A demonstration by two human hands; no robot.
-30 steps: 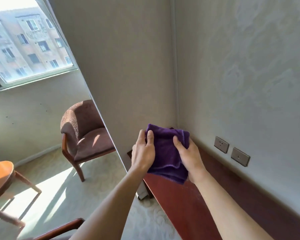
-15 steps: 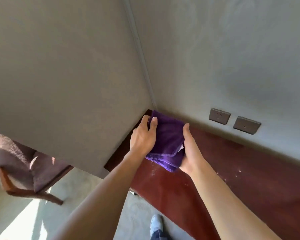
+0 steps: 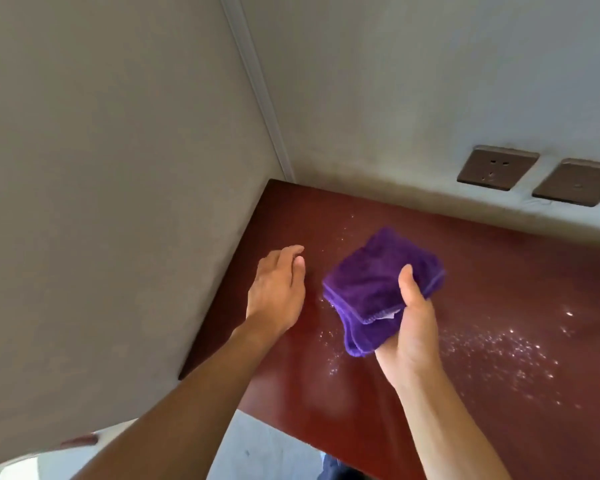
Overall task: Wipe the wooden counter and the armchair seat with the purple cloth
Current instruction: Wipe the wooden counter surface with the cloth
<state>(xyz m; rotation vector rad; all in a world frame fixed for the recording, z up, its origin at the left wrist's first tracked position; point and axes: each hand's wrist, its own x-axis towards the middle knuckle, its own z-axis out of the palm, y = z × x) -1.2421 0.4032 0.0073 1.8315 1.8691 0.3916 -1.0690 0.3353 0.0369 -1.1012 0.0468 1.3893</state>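
Head view. Wooden counter (image 3: 499, 306), dark red-brown, runs into a corner: a grey wall panel (image 3: 101, 202) closes off its left end, a pale wall (image 3: 395, 81) stands behind it. Two brown socket plates (image 3: 497, 168) (image 3: 577, 181) sit side by side on the back wall above the counter, right of centre. Pale specks (image 3: 492, 351) lie scattered over the counter top, thickest to the right of the hands. Nothing else rests on the visible surface.

No readable writing; a small white tag shows at the cloth's folded edge, its text too small to tell.

Purple cloth (image 3: 378, 292): folded into a thick pad, plush, stitched hem. Right hand (image 3: 409, 327) grips it, thumb on top, fingers beneath, over the counter near the corner; contact with the surface cannot be told. Left hand (image 3: 278, 292) is empty, fingers loosely spread, just left of the cloth, apart from it.
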